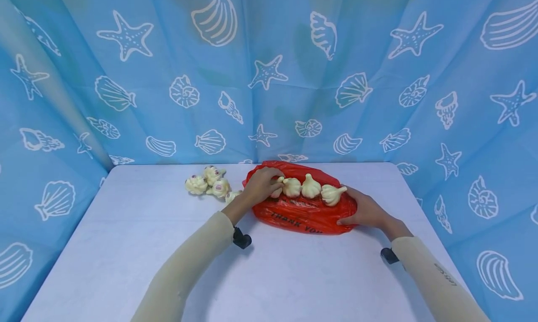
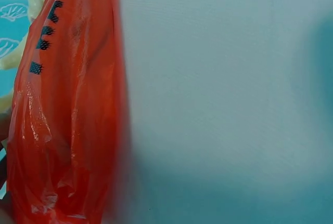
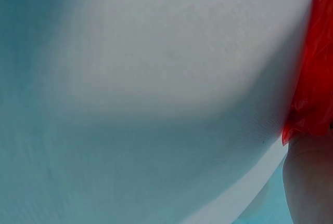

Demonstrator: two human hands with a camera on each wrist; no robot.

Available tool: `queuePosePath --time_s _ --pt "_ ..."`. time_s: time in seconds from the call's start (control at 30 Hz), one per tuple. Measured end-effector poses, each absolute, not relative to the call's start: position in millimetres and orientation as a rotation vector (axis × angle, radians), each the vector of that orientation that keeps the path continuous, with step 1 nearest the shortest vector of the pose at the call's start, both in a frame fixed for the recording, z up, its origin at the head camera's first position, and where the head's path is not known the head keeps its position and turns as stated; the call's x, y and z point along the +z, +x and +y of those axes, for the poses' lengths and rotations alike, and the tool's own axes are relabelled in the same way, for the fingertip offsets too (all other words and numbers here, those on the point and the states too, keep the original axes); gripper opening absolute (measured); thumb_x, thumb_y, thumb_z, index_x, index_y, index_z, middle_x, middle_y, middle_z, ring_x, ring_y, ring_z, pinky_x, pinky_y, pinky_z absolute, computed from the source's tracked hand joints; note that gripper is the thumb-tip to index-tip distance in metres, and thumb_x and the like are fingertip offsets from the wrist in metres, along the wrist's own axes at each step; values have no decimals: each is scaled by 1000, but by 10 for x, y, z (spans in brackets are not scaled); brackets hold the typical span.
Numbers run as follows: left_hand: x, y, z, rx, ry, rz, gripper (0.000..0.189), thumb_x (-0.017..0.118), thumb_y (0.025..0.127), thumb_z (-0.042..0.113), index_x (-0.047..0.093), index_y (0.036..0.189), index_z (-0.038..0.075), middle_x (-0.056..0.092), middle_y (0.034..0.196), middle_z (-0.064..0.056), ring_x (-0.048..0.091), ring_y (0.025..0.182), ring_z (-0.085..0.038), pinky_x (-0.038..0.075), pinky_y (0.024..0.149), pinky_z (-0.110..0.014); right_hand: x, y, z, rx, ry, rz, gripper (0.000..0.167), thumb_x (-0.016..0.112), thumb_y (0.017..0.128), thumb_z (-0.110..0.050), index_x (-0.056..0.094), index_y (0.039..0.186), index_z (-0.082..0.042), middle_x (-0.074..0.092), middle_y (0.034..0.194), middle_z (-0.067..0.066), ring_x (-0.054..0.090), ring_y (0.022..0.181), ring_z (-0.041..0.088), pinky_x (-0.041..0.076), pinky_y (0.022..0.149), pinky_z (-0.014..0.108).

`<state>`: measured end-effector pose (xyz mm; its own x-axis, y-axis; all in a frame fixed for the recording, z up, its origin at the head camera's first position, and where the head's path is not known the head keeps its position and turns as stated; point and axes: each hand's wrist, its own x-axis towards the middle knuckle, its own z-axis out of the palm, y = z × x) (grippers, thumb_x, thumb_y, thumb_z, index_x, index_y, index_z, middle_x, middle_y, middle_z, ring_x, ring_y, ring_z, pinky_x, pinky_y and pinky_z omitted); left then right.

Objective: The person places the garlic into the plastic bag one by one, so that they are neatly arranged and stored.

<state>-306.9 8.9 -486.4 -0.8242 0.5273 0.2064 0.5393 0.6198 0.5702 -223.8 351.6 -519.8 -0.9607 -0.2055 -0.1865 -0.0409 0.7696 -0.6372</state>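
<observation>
A red plastic bag (image 1: 294, 214) printed with "THANK YOU" lies plump on the table, with several white garlic bulbs (image 1: 311, 186) lined up along its top. My left hand (image 1: 261, 187) reaches over the bag's left end, fingers curled round the leftmost garlic bulb (image 1: 276, 192), which they partly hide. At the opposite end my right hand (image 1: 366, 209) grips the bag, thumb in front and fingers behind. The left wrist view shows the bag's side (image 2: 67, 104) close up, with fingers at its left edge. In the right wrist view the thumb (image 3: 311, 182) touches the bag's corner (image 3: 312, 104).
More garlic bulbs (image 1: 218, 187), some with purplish patches, lie in a cluster left of the bag. One bulb (image 1: 232, 196) sits between that cluster and my left wrist. The white table (image 1: 126, 247) ends at a blue shell-patterned curtain (image 1: 260, 107) behind and at both sides.
</observation>
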Motion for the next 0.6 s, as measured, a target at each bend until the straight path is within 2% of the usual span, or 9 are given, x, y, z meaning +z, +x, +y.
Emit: queuePosePath --time_s 0.17,0.4,0.6 --pt "-4884 -3057 66 -1007 -955 -2806 27 75 88 23 72 113 14 69 108 -1 59 102 -19 48 93 -35 -5199 -2227 3513 -966 -194 2718 125 93 53 -48 26 153 -13 40 147 14 39 129 38 57 78 43" --pt "-4825 -3036 42 -990 -903 -2904 46 77 85 28 64 127 14 62 127 -3 52 122 -22 45 101 -42 -5167 -2225 3493 -980 -201 2713 124 93 53 -47 27 152 -13 40 147 14 39 129 38 57 78 43" --pt "-4720 -3063 -48 -948 -941 -2906 50 77 84 32 63 129 14 62 126 -4 52 121 -22 46 100 -41 -5182 -2228 3514 -973 -193 2717 123 93 54 -46 27 152 -13 40 147 14 39 129 38 57 77 43"
